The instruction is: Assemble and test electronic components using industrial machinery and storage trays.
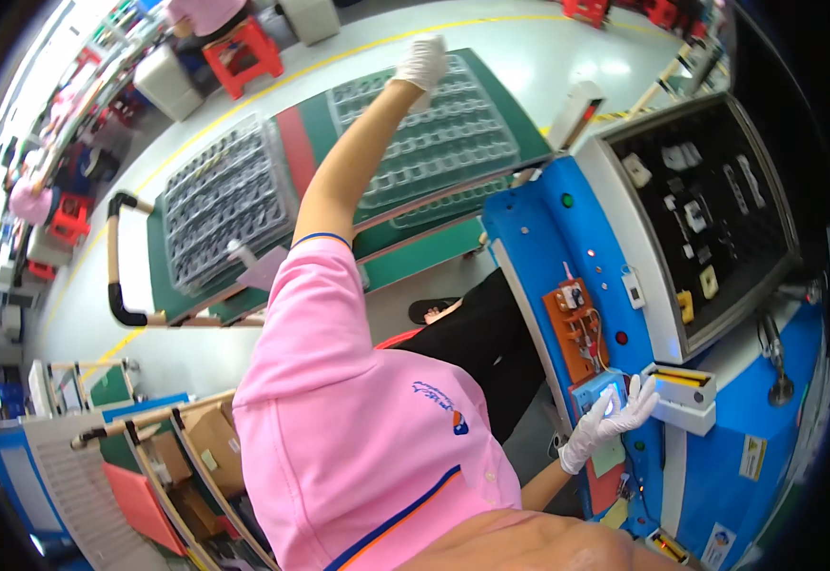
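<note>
My left arm reaches far forward. The white-gloved left hand (422,63) is over the far edge of a clear plastic tray (439,133) with rows of pockets; its fingers are turned away from view. At the right, my gloved right hand (613,424) is at a small blue fixture (594,388) with a bright bluish glow. The fingers of that hand are apart, and I make out nothing held in them. Beside the fixture is an orange block (575,328) with small metal parts and wires, mounted on a blue machine (567,228).
A second clear tray (224,205) holds many dark parts on the green cart (301,105). A black-framed panel (700,219) and a white box (683,398) border the machine. Behind my left side stands a rack with cardboard boxes (213,447). Red stools (244,55) and co-workers are farther off.
</note>
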Demonstrator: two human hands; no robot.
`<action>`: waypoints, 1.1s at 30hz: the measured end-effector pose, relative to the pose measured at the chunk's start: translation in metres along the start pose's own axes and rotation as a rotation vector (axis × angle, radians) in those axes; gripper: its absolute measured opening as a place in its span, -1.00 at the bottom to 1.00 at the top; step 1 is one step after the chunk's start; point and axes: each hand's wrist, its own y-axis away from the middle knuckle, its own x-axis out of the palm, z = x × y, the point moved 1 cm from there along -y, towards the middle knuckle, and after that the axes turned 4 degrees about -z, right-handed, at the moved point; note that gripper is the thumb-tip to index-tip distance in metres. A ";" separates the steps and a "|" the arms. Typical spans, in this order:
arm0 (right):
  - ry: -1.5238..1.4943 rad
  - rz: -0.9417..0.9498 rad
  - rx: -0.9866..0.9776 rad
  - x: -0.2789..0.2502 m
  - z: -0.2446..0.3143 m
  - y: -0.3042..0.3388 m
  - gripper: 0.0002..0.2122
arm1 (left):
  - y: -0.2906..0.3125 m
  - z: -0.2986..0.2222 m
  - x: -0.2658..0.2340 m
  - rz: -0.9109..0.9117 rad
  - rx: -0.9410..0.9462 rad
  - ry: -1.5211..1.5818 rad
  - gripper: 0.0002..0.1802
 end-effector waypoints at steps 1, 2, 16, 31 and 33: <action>-0.167 0.038 0.135 0.003 0.001 0.002 -0.29 | 0.020 -0.021 -0.023 -0.056 0.077 0.062 -0.69; -0.217 0.079 0.142 0.004 -0.009 0.005 -0.31 | 0.041 -0.038 -0.050 -0.112 0.153 0.123 -0.69; -0.203 0.470 0.024 0.067 -0.024 -0.008 -0.61 | 0.166 0.159 -0.228 0.173 -0.272 -0.599 -0.70; 0.170 0.411 -0.146 0.080 -0.006 -0.044 -0.73 | 0.173 0.060 -0.241 0.124 -0.232 0.332 -0.57; 0.178 0.489 -0.126 0.104 -0.010 -0.041 -0.71 | 0.202 -0.046 -0.235 0.123 -0.179 0.629 -0.65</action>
